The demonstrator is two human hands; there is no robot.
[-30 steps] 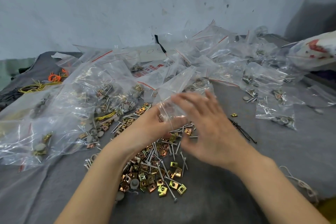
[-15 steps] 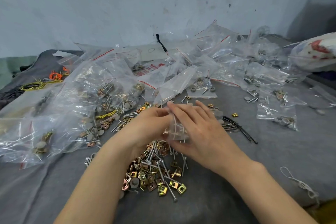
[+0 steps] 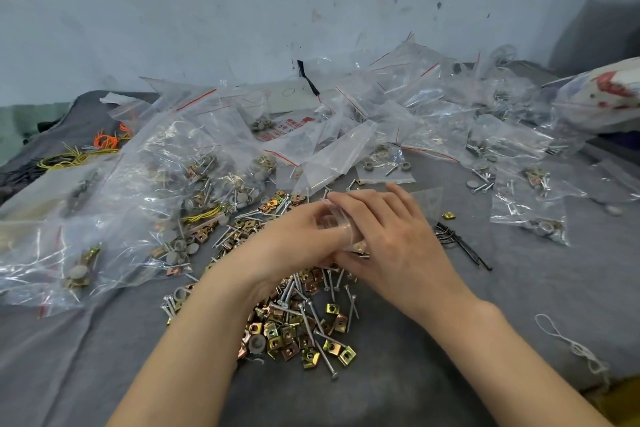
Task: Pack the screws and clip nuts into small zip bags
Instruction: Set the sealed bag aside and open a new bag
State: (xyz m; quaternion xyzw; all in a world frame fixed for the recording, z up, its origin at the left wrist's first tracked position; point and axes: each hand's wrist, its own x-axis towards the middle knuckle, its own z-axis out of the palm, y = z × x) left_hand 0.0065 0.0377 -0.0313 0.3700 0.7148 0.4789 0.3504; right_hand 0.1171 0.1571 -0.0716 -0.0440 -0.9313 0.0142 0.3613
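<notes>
A loose heap of silver screws and gold clip nuts [image 3: 298, 326] lies on the grey cloth [image 3: 450, 374] in front of me. Just above the heap both hands meet around a small clear zip bag [image 3: 341, 230]. My left hand [image 3: 294, 243] pinches the bag from the left with its fingers curled. From the right, my right hand [image 3: 391, 236] grips the same bag, fingers wrapped over it. A few screws and a clip nut show inside the bag's lower end. Most of the bag is hidden between the hands.
Filled and empty clear zip bags [image 3: 180, 191] pile up at the left and across the back [image 3: 433, 121]. More filled bags [image 3: 530, 211] lie at the right. Black wire ties [image 3: 460, 243] and a white string [image 3: 575, 347] lie to the right. Yellow and orange wires [image 3: 83, 152] lie far left.
The bag was held up and spread open a second ago; both hands have since come down and closed together around it just above the heap.
</notes>
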